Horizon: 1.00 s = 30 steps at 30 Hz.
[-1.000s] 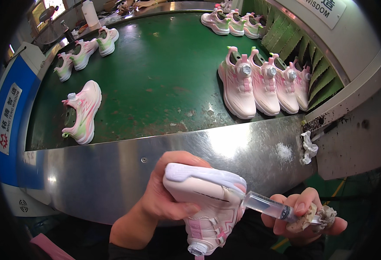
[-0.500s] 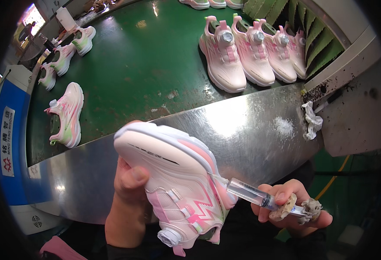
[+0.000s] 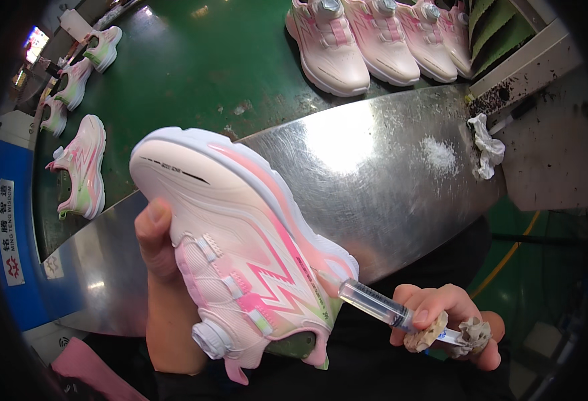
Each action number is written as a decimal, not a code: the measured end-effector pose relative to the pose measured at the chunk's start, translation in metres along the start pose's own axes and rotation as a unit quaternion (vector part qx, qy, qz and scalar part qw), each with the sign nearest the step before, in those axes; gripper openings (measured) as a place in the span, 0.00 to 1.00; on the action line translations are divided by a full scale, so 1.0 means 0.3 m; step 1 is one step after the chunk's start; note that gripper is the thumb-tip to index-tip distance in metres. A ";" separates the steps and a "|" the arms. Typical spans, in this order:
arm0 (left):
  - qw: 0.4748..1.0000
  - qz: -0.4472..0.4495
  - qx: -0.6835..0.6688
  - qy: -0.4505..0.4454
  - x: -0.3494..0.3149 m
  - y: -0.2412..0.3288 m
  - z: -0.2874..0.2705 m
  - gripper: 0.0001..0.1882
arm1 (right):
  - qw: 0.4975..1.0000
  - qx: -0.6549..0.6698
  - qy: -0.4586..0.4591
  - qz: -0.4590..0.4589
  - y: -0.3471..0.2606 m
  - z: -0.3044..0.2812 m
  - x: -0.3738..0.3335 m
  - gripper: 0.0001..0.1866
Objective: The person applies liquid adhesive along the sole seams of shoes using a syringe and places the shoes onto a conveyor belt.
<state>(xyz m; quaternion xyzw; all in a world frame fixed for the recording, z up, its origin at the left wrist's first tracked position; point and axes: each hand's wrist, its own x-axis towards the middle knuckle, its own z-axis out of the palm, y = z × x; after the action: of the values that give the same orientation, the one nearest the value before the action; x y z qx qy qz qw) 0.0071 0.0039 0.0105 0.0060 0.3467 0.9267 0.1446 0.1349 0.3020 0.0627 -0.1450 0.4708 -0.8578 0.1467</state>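
Note:
A pale pink and white sneaker (image 3: 240, 207) with a dial closure is gripped by my left hand (image 3: 155, 234). The shoe is tilted on its side, toe toward the upper left and heel opening toward me. My right hand (image 3: 444, 311) is closed on a clear syringe (image 3: 377, 301), whose flange and plunger end are wrapped in lumpy tape or cloth. Its thin tip meets the shoe near the heel, along the seam between the upper and the white sole. Clear liquid shows in the barrel. The fingers of my left hand behind the shoe are hidden.
A steel work surface (image 3: 401, 194) lies ahead, with a green conveyor belt (image 3: 194, 80) beyond it. Several similar sneakers (image 3: 327, 53) stand at the far right, others (image 3: 83, 167) at the left. White crumpled tissue (image 3: 488, 147) and white powder (image 3: 439, 155) lie on the right.
The shoe has moved up and left, turning slightly. The syringe tip now sits farther along the seam toward the heel. My view has shifted, so the belt's sneakers appear higher.

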 end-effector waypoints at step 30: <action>0.993 -0.064 0.026 0.096 0.079 -0.058 -0.042 0.28 | 0.999 0.004 0.027 -0.037 0.123 -0.107 -0.168 0.43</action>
<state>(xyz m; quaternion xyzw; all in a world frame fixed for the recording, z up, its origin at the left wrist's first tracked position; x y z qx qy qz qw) -0.0124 0.0147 -0.0124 -0.1016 0.3831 0.9024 0.1690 0.1728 0.3273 0.0092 -0.1379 0.4652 -0.8683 0.1029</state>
